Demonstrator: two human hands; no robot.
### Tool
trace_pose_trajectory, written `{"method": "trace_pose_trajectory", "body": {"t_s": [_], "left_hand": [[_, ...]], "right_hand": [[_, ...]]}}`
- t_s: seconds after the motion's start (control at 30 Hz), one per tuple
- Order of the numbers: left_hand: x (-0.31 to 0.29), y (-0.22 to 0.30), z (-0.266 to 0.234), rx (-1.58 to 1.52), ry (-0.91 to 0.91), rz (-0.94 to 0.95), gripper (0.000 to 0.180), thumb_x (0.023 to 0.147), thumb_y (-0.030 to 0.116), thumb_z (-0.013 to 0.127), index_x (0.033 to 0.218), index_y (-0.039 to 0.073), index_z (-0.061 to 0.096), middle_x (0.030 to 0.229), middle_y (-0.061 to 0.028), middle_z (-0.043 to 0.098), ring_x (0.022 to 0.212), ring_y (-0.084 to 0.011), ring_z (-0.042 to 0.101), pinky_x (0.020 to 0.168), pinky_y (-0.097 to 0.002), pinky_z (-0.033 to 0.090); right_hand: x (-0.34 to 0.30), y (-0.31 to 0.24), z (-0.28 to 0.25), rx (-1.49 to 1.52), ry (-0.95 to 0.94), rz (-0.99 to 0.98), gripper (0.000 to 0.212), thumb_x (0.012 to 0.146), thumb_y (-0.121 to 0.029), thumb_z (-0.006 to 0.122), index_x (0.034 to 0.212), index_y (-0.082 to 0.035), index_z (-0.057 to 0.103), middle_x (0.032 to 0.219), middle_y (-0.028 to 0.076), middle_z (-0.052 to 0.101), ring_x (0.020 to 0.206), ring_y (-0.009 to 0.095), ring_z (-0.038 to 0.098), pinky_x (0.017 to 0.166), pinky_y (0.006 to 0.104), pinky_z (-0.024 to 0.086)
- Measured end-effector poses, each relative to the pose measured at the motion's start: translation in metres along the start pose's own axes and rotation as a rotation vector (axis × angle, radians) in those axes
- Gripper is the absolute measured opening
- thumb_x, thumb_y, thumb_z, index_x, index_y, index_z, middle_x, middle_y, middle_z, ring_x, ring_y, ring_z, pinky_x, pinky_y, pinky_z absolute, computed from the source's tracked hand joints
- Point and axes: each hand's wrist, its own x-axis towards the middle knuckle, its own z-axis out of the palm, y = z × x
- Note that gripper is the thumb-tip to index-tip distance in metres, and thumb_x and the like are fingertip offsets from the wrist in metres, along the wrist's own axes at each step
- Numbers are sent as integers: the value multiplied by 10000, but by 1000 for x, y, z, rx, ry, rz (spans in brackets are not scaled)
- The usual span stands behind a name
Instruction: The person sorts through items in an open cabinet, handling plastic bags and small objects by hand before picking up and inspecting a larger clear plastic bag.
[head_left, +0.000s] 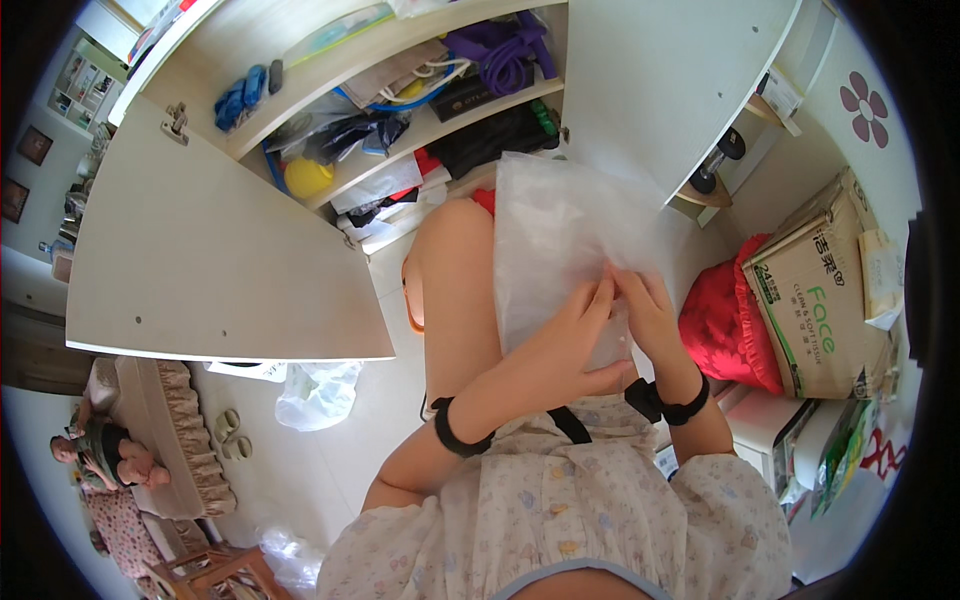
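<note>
A translucent white plastic bag [548,225] hangs in front of me, over my bent knee and before the open cabinet. My left hand [575,340] pinches its near part, fingertips pressed together and thumb pointing right. Close against it, my right hand [648,308] also has its fingers closed on the bag. Both hands meet at the fingertips, and the exact grip on the film is partly hidden. Each wrist wears a black band. Whatever the bag may contain is too hazy to make out.
The cabinet's left door [220,250] and right door [660,90] stand open. Its shelves hold a purple strap [500,65], a yellow item [308,178] and dark bags. At right are a cardboard box [820,300] and red bag [730,320]. Behind left, a person [105,445] sits on a sofa.
</note>
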Motion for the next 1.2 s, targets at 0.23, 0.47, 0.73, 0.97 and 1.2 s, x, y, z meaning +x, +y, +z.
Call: {"method": "trace_pose_trajectory", "body": {"t_s": [0.23,0.47,0.73,0.97,1.2], "left_hand": [[-12,21,-84,293,589,215,570,685,92,777,1206,53,550,1188,-126,486,1056,-239,502,786,-317,445],[-19,40,-134,467,541,330,580,568,174,876,1087,109,624,1169,-101,471,1045,-247,471,782,-332,420],[-28,46,-138,600,167,220,339,556,194,870,814,146,656,1074,-69,511,1000,-293,441,799,-379,393],[-31,38,-145,656,125,209,283,582,149,835,744,105,607,914,-33,594,901,-268,527,795,-373,418],[-38,29,-142,566,205,211,259,619,119,821,734,68,594,833,-52,636,844,-244,599,722,-346,460]], "right_hand": [[-17,-9,12,106,311,-378,246,868,-8,401,995,63,599,912,47,620,799,102,553,804,253,447],[-22,-42,-16,-556,-241,-671,285,790,-94,541,1045,3,625,964,138,657,788,296,590,786,349,469],[-21,-47,-28,-732,-344,-615,390,759,-269,617,1072,-36,619,988,139,660,764,335,587,679,359,451],[-23,-58,-21,-642,-378,-604,395,789,-318,617,1074,-45,610,964,123,662,818,352,603,709,396,457],[-14,-49,-28,-764,-446,-615,390,795,-326,605,1060,-39,615,972,124,664,846,351,607,723,398,455]]}}
